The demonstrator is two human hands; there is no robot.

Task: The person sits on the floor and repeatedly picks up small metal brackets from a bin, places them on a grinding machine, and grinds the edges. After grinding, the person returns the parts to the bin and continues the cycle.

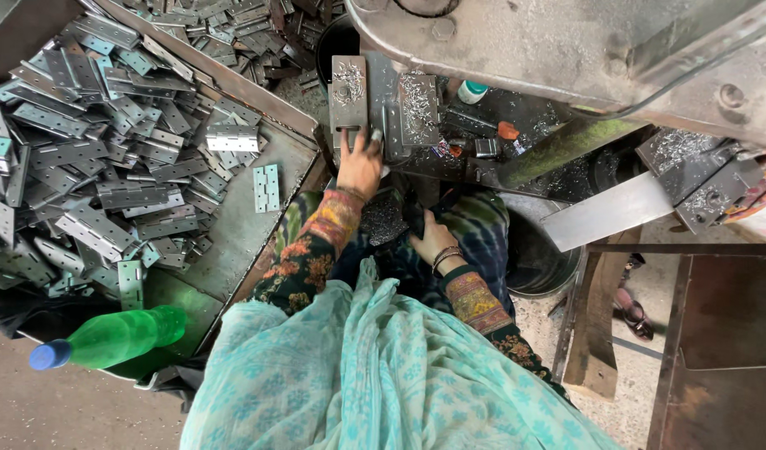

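At the far left a green plastic bottle with a blue cap lies on its side at the near corner of a big metal tray. The tray is heaped with grey metal hinges, and a few lie apart on its bare floor, one of them close to the right wall. Just right of the tray, the left hand reaches up to the machine bed, its fingers pressed together on the lower edge of a hinge plate that lies flat there, dusted with bright metal shavings. A second plate sits beside it, also strewn with shavings. Lower and to the right, the right hand, bangles at the wrist, rests in the lap on dark cloth; its fingers are tucked under, so their hold cannot be told. Farther right a round dark bucket stands under the machine.
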